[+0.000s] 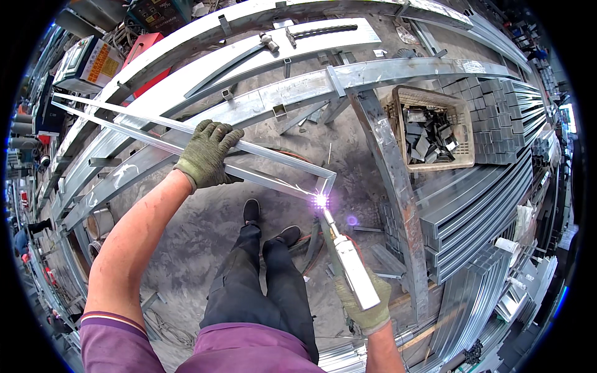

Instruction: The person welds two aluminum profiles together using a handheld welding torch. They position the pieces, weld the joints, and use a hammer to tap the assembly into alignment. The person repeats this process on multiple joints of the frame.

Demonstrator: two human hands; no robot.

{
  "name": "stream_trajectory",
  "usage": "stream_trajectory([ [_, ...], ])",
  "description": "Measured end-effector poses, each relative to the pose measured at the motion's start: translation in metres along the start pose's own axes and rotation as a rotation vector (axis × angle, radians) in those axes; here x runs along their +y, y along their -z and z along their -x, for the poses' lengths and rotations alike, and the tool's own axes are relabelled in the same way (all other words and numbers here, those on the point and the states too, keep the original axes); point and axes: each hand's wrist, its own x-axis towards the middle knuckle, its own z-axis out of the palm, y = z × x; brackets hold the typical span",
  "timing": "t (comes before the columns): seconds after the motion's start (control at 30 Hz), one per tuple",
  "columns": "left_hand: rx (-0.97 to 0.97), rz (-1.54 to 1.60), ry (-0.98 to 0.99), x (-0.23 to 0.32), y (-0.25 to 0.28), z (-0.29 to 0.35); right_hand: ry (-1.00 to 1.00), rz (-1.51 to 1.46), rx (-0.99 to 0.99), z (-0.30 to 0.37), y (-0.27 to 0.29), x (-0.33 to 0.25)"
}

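My left hand (pixel 208 154), in a green work glove, is closed around a long narrow frame of silver square tubes (pixel 283 158). The frame's two long sides run to the upper left, past the bench beams. A short crosspiece joins them at the near right end. My right hand (pixel 378 306), also gloved, grips a white handheld welding torch (pixel 356 270), which partly hides its fingers. At the torch's tip a bright violet-white spark (pixel 320 200) burns on the frame's lower corner, and its glare hides the joint.
Curved-looking steel beams (pixel 267 93) form a bench across the far side. Two hammers (pixel 268 42) lie on a pale metal bar there. A plastic crate (pixel 463 127) holds metal offcuts, and bundled tubes (pixel 479 205) are stacked on the right. A rusty steel beam (pixel 398 199) stands between. Hoses cross the floor near my feet.
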Motion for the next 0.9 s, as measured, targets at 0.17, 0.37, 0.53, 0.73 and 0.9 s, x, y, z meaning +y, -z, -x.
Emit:
stream_trajectory([
  [0.17,-0.004,-0.019,0.011,0.001,0.001,0.0,0.024,0.014,-0.006,0.0,0.001,0.001],
  [0.37,-0.085,-0.025,0.03,0.001,0.004,-0.002,0.004,0.031,-0.003,0.001,0.002,-0.001],
  [0.53,-0.061,-0.013,0.01,-0.002,0.001,-0.002,0.016,0.037,-0.03,-0.001,0.006,-0.003],
  [0.73,-0.131,-0.043,0.043,0.006,0.009,-0.007,-0.007,0.039,-0.022,0.004,0.004,0.0],
  [0.9,0.013,-0.019,0.005,-0.001,-0.004,0.0,-0.042,0.013,-0.021,0.004,0.003,-0.003],
])
